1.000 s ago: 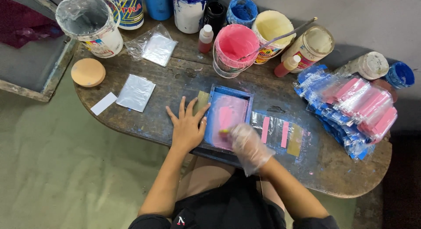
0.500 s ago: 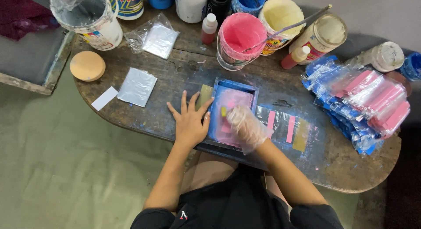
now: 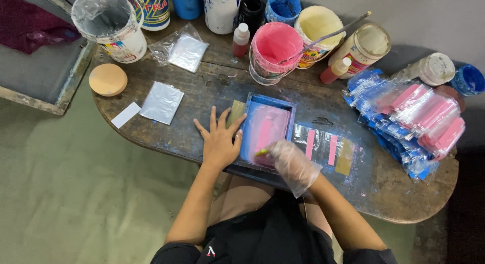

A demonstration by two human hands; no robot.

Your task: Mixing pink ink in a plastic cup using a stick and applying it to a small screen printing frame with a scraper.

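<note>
wooden table | left hand flat beside blue frame | gloved right hand gripping yellow tool

One blue frame at centre; two squeeze bottles at twelve; two silver pouches at ten; two hands.

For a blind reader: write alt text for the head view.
A bare left hand lies flat beside a small blue-framed printing screen smeared with pink ink on a worn wooden table, while the plastic-gloved right hand draws a tool over it.
</note>
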